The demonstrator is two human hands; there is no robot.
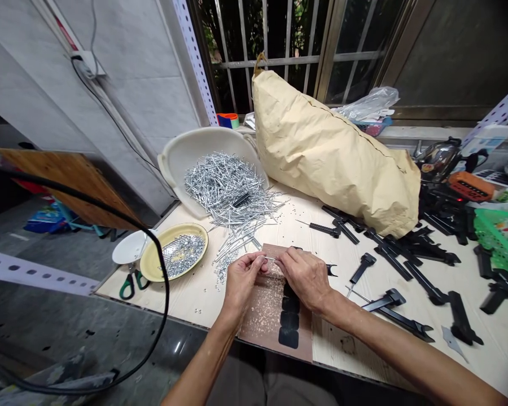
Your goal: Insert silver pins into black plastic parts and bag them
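Note:
A thin metal pin point(271, 259) spans the small gap between my two hands, lying nearly level. The fingertips of my left hand point(242, 281) are pinched at its left end; anything smaller between them is too tiny to make out. My right hand point(305, 277) has its fingers closed on the other end, and a forked black part point(332, 270) shows just past its knuckles. Below both hands lies a worn brown board point(260, 324) with a column of black pads point(289, 330) along it.
A tilted white basin point(175, 169) spills metal pins point(226, 189) onto the table. Left of them stand a yellow dish point(146, 273) of small metal pieces and green-handled scissors point(127, 287). A big paper sack point(330, 152) lies behind. Black plastic parts point(429, 283) cover the right side.

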